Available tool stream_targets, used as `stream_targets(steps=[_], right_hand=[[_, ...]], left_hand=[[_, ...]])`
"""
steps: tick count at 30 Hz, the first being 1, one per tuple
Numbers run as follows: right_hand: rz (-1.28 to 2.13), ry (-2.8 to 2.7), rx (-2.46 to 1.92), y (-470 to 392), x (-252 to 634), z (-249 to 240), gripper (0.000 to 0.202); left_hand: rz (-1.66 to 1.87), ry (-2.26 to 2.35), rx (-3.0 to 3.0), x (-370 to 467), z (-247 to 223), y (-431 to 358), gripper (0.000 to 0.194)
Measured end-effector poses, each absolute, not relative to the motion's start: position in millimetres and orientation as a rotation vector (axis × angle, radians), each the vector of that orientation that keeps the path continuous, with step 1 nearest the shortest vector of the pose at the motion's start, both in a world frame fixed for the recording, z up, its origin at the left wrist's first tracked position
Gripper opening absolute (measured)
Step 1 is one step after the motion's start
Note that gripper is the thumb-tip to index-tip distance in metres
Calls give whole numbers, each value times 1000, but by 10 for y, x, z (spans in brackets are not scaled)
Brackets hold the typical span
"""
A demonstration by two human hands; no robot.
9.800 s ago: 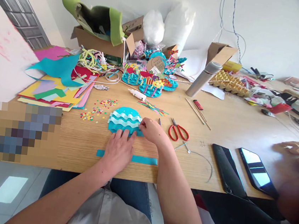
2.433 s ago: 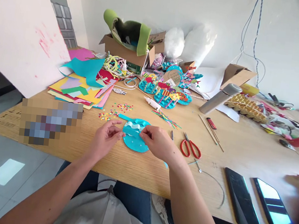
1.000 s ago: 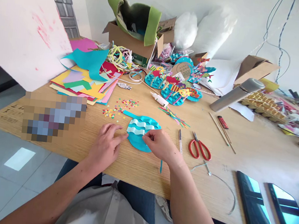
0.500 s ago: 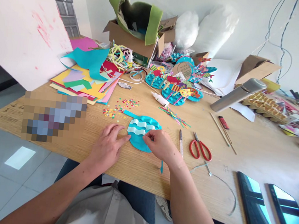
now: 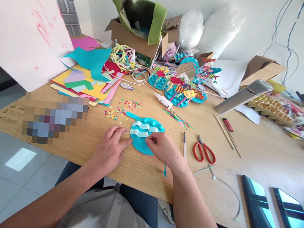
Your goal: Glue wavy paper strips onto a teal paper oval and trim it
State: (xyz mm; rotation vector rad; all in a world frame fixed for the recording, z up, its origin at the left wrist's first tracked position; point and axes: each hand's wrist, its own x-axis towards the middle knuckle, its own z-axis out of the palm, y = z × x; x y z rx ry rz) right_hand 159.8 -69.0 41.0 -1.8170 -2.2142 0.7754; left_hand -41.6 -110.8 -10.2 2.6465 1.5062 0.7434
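A round blue paper disc [image 5: 141, 146] lies flat on the table before me. Wavy strips cross its upper part, blue ones at the top and pale ones below, the lowest being a pale wavy paper strip [image 5: 138, 133]. My left hand [image 5: 112, 146] rests on the wood to the left, fingers apart, its thumb tip at the disc's edge. Over the right side of the disc is my right hand [image 5: 162, 146], thumb and forefinger pinched at the lowest pale strip; the hand hides that strip's right end. A narrow blue paper strip [image 5: 131, 115] sticks out at the upper left.
Confetti [image 5: 119, 112] and a white glue bottle [image 5: 163, 100] lie beyond the disc. To the right are a pen [image 5: 185, 145], red-handled scissors [image 5: 204, 151], a metal flask [image 5: 243, 96] and two phones [image 5: 261, 212]. Coloured paper [image 5: 86, 87] is stacked at the left, finished sea-themed crafts [image 5: 180, 91] behind.
Both hands and the disc hold the same positions. Only the camera view has shifted very slightly.
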Motion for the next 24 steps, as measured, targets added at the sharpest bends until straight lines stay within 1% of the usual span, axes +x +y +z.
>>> stream_targets(steps=[9,24], right_hand=[[753,-2225,-1825,-696,1584,417,23],[778,-2192,-1823,-702,1589,409,20]], left_hand=[[734,1521,2655,-406,-113,-1109,48],[672,1500,2723,-364,-98,-1104,40]])
